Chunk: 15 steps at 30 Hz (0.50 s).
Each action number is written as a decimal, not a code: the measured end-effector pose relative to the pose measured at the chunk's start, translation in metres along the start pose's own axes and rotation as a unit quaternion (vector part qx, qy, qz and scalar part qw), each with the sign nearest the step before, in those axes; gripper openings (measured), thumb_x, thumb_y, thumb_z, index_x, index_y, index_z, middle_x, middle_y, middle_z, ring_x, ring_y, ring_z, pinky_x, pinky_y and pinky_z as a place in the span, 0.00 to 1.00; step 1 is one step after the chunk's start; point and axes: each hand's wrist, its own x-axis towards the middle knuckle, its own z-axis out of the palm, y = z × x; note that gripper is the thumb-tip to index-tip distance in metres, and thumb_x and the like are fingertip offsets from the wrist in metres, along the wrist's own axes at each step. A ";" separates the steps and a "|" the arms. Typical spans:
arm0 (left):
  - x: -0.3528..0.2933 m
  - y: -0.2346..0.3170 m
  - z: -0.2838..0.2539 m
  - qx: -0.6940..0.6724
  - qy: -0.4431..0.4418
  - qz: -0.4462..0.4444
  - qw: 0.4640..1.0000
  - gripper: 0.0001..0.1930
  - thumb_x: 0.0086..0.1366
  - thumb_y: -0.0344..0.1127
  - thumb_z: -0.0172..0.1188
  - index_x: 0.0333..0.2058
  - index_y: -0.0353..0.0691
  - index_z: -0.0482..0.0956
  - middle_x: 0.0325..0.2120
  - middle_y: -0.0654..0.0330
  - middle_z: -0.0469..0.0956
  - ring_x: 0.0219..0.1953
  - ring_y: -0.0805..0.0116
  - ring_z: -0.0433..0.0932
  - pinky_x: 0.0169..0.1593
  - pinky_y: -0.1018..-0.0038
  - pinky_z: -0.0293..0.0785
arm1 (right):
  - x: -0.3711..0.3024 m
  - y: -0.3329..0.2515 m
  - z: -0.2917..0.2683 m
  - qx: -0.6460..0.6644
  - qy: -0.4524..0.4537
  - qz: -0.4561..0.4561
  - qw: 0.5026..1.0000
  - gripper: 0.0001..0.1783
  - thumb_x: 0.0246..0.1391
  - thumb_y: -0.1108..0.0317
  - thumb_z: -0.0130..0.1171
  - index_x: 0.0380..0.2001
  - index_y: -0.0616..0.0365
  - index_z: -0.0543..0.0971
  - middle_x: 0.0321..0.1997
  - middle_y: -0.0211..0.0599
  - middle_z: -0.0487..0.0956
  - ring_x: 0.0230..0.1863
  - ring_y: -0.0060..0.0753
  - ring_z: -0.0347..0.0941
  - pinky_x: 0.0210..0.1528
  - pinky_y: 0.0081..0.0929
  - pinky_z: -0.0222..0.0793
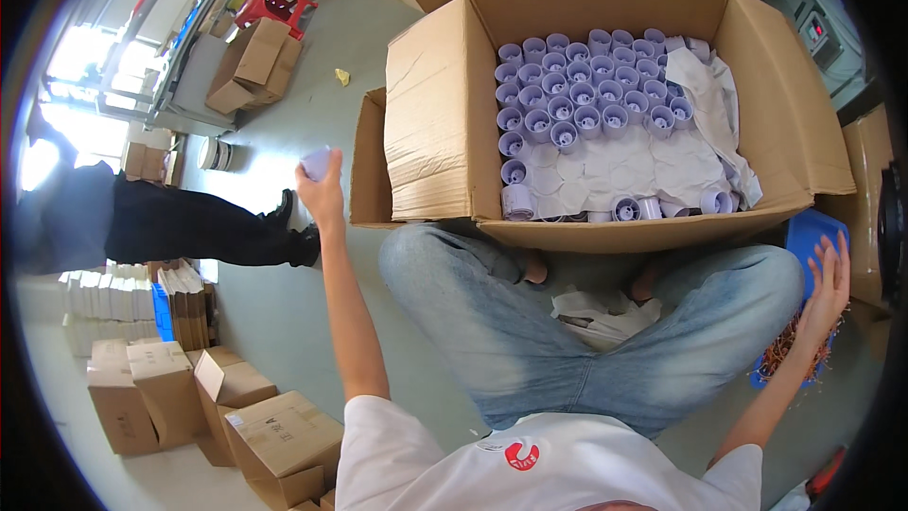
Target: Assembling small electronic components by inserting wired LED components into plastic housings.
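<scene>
I sit on the floor with a large open cardboard box against my knees. Inside it stand several pale lilac spool-shaped plastic cups in rows on white paper sheets. My left hand is raised out to the left of the box, shut on one lilac cup. My right hand is out to the right, fingers spread and holding nothing, above a blue bin with thin copper-coloured pieces.
Another person in dark trousers lies or sits on the floor at the left. Small cardboard boxes stand at lower left, flattened cartons and a red stool at upper left. White paper lies between my legs.
</scene>
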 end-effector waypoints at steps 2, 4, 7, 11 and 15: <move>0.014 -0.071 -0.002 0.175 -0.024 -0.010 0.984 0.36 0.50 0.43 0.75 0.51 0.28 0.68 0.39 0.48 0.78 0.41 0.60 0.78 0.47 0.67 0.75 | 0.016 0.061 -0.040 -0.141 0.006 0.030 0.990 0.22 0.66 0.63 0.55 0.59 0.61 0.74 0.54 0.41 0.78 0.51 0.32 0.74 0.55 0.28 0.70; 0.003 -0.114 0.031 0.225 -0.131 0.012 0.966 0.36 0.48 0.40 0.72 0.51 0.29 0.65 0.42 0.36 0.77 0.46 0.41 0.78 0.51 0.56 0.74 | 0.023 0.120 -0.101 -0.319 -0.011 -0.008 0.948 0.19 0.64 0.65 0.56 0.56 0.61 0.76 0.52 0.44 0.79 0.49 0.35 0.76 0.53 0.29 0.70; -0.013 -0.145 0.060 0.359 -0.233 0.096 0.899 0.25 0.60 0.37 0.61 0.51 0.32 0.63 0.46 0.39 0.75 0.49 0.40 0.76 0.52 0.53 0.72 | -0.001 0.130 -0.109 -0.512 -0.062 -0.040 0.856 0.18 0.57 0.71 0.57 0.50 0.65 0.78 0.49 0.53 0.79 0.51 0.50 0.76 0.55 0.38 0.69; -0.026 -0.192 0.073 0.269 -0.271 0.125 0.916 0.20 0.66 0.36 0.54 0.52 0.31 0.64 0.48 0.40 0.75 0.49 0.40 0.76 0.53 0.55 0.73 | -0.017 0.124 -0.094 -0.516 -0.156 -0.048 0.841 0.18 0.50 0.71 0.59 0.46 0.65 0.79 0.46 0.55 0.78 0.49 0.59 0.73 0.52 0.45 0.68; -0.034 -0.248 0.036 0.053 -0.276 0.028 0.959 0.23 0.68 0.36 0.51 0.56 0.29 0.62 0.49 0.40 0.75 0.50 0.40 0.76 0.53 0.57 0.73 | -0.016 0.101 -0.073 -0.560 -0.108 -0.037 0.821 0.17 0.49 0.76 0.57 0.44 0.65 0.78 0.44 0.54 0.78 0.48 0.60 0.73 0.49 0.47 0.69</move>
